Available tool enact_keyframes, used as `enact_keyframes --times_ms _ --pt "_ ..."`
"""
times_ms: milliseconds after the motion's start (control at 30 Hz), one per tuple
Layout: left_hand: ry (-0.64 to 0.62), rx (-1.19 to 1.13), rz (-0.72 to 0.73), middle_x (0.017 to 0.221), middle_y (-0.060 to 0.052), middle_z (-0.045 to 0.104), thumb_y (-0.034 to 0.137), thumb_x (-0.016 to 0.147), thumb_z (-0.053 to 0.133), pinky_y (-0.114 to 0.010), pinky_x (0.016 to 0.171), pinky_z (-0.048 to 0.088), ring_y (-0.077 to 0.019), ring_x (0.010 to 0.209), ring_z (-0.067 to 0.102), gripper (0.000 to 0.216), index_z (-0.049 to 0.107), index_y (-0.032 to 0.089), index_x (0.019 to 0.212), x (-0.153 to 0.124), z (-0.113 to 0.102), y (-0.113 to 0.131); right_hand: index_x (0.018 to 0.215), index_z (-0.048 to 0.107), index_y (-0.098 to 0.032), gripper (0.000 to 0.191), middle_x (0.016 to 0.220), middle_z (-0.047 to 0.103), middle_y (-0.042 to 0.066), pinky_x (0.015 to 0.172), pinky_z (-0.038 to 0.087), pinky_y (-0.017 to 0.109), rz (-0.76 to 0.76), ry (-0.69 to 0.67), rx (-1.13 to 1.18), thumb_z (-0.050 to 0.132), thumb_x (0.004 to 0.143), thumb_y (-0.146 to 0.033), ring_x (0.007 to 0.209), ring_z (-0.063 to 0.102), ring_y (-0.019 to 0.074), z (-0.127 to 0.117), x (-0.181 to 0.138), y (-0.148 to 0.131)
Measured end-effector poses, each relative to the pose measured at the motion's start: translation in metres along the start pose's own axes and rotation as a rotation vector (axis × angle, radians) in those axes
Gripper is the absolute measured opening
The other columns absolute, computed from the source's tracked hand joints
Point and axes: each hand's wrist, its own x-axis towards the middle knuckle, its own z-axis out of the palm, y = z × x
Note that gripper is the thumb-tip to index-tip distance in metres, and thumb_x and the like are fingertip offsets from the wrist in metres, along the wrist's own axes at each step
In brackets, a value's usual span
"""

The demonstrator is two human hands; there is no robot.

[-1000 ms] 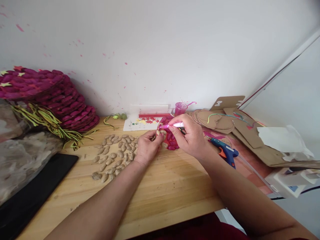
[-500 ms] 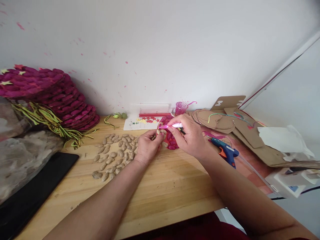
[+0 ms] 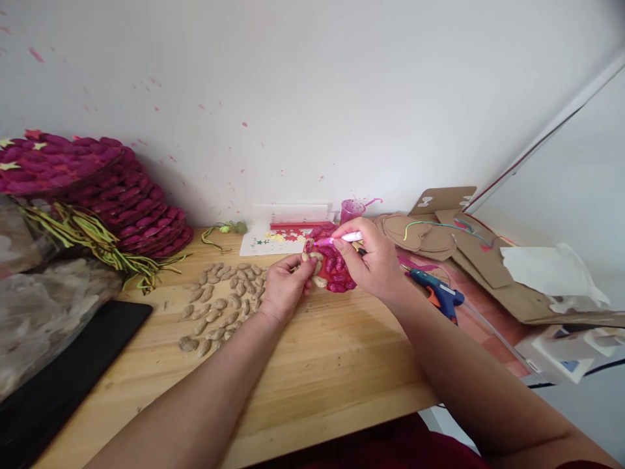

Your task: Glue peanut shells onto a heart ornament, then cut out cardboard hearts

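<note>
We judge the step in hand to be colouring a plain shell (image 3: 313,258) on the left rim of the red disc (image 3: 336,275), which lies flat on the worktop (image 3: 317,365) just right of the loose shells (image 3: 224,303). Our right hand (image 3: 374,260) has its grip closed on the pen (image 3: 342,238), pinched near the front. Our left hand (image 3: 284,286) keeps a narrow grip, fingertips nipping that shell against the rim. To do it well, we think the left should pin the shell so it cannot roll, with its fingers clear of the wet tip, while the right makes short light strokes along the shell. The pen's long axis runs almost left to right and close to level, pink tip pointing left at the shell, white rear end toward the glue gun (image 3: 434,293).
</note>
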Motion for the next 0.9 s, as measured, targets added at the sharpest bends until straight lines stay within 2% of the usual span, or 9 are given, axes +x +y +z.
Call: enact_keyframes --times_ms 200,367,900 --pt "-0.013 -0.076 -0.019 0.047 0.005 0.050 0.046 0.067 0.085 -0.019 0.039 0.027 -0.0057 0.040 0.038 0.038 0.062 0.017 0.065 0.0011 0.0001 0.0009 0.097 0.061 -0.023 0.003 0.093 0.072 0.003 0.081 0.050 0.035 0.014 -0.042 0.032 0.059 0.098 -0.022 0.085 0.065 0.0186 0.0008 -0.0006 0.0008" --pt "-0.021 -0.146 -0.022 0.051 0.005 0.050 0.044 0.063 0.089 -0.019 0.039 0.028 -0.0057 0.043 0.040 0.038 0.063 0.016 0.064 0.0029 0.0004 -0.0002 0.098 0.062 -0.024 0.002 0.094 0.072 0.004 0.082 0.051 0.036 0.026 0.024 0.030 0.059 0.097 -0.023 0.090 0.066 0.0201 0.0017 -0.0007 0.0019" --pt "-0.033 -0.190 -0.051 0.053 0.005 0.050 0.042 0.061 0.091 -0.018 0.039 0.028 -0.0051 0.044 0.040 0.038 0.064 0.015 0.065 0.0013 0.0012 0.0018 0.097 0.063 -0.024 0.002 0.093 0.072 0.003 0.081 0.051 0.037 0.020 0.016 0.014 0.061 0.096 -0.023 0.087 0.065 0.0200 0.0021 -0.0015 0.0012"
